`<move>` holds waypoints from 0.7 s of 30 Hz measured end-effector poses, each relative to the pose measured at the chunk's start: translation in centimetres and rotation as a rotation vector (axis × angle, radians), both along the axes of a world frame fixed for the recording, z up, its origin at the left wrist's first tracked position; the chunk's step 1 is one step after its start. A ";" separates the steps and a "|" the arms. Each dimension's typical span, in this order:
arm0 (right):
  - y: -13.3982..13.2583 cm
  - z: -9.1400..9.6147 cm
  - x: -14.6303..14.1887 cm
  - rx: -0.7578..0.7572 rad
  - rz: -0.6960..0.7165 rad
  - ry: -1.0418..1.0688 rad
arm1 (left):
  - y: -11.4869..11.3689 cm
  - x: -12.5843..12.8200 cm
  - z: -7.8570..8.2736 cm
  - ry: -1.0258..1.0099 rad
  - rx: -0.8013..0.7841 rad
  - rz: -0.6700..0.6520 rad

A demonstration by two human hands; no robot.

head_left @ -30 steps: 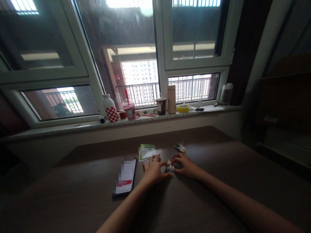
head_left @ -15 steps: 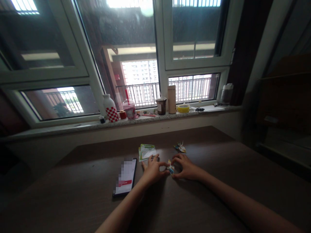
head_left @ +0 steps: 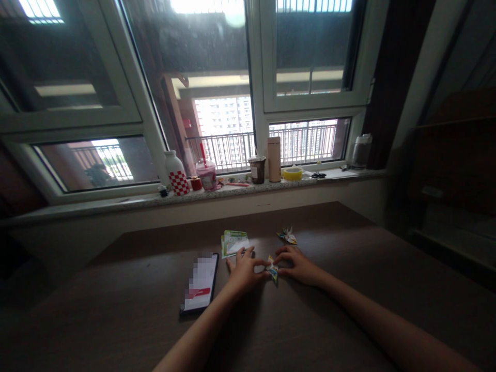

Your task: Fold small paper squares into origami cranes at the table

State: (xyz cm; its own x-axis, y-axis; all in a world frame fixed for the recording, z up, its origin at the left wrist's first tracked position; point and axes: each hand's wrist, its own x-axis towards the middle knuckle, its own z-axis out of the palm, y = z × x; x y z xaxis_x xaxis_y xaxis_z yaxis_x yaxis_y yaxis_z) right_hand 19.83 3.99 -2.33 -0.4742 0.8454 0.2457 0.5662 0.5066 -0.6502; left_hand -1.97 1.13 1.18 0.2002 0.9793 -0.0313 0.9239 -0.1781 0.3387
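Observation:
A small folded paper crane (head_left: 273, 270), patterned in white, yellow and blue, is held just over the brown table (head_left: 310, 325). My left hand (head_left: 245, 269) pinches its left side between thumb and index finger, the other fingers stretched toward the green cards. From the right, my right hand (head_left: 296, 265) closes thumb and fingers on the crane's other side. One pointed end sticks out toward me between the hands. Behind my right hand lies a second folded paper crane (head_left: 287, 236) with spread wings.
Green-and-white cards (head_left: 234, 243) lie beyond my left hand. A phone (head_left: 199, 284) rests to its left, its screen partly blurred. Along the windowsill stand a checkered bottle (head_left: 177, 175), drink cups (head_left: 257, 169), a beige flask (head_left: 274, 159), yellow tape (head_left: 292, 173) and scissors (head_left: 318, 175).
The crane's near point now reaches further toward me and looks more spread. My right thumb has shifted slightly forward onto the paper; my left hand has barely moved.

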 end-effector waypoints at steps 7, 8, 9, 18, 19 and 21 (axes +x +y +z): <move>0.1 -0.3 -0.2 0.012 -0.029 0.019 | 0.1 0.1 0.0 0.010 0.009 0.012; 0.1 -0.3 -0.2 0.014 -0.032 0.023 | 0.1 0.1 0.0 0.009 0.010 0.010; 0.1 -0.2 -0.2 0.015 -0.035 0.027 | 0.1 0.1 0.0 0.006 0.014 0.009; -0.1 -0.2 -0.5 0.022 -0.072 0.042 | 0.3 0.1 -0.6 -0.038 0.089 0.018; -0.1 -0.3 -0.5 0.027 -0.076 0.041 | 0.4 0.1 -0.6 -0.043 0.098 0.018; 0.1 -0.5 -0.6 0.041 -0.089 0.038 | 0.4 0.3 -0.7 -0.056 0.114 0.019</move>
State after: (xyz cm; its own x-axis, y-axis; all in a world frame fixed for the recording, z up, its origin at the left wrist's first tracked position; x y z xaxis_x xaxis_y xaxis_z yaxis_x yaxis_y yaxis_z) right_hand 19.18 4.04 -2.84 -0.3872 0.8727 0.2974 0.5859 0.4819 -0.6515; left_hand -1.71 1.58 0.45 0.1800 0.9794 0.0914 0.9077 -0.2012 0.3682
